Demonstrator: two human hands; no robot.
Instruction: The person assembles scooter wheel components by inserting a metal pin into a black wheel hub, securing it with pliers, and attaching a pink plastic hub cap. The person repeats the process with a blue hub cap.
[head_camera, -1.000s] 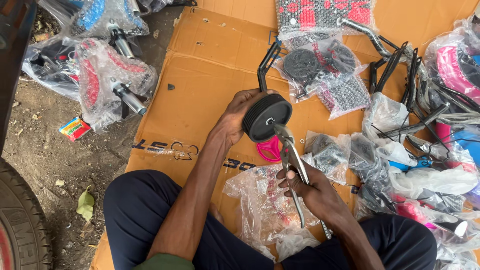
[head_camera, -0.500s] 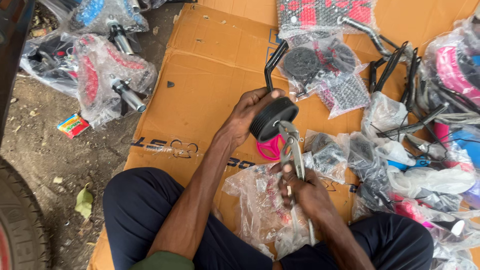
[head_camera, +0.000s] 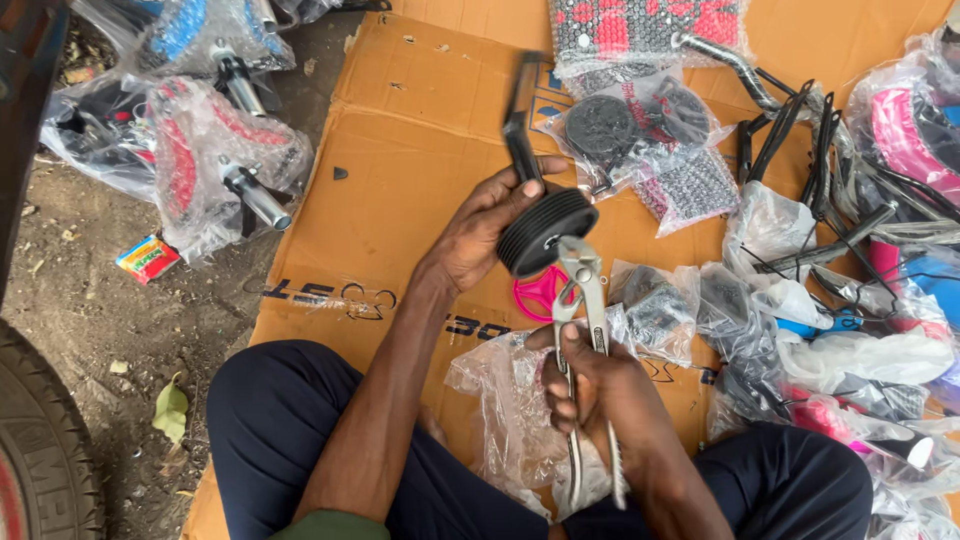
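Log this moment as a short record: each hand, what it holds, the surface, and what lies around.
left hand: grips a small black wheel fixed to a black bracket
right hand: closed on the handles of metal pliers
pliers: head at the wheel's lower edge
surface: flattened cardboard on dirt ground
under the wheel: pink wheel hub
on the lap: clear plastic bag
right side: bagged parts and black rods
far left: wrapped bike parts, tyre
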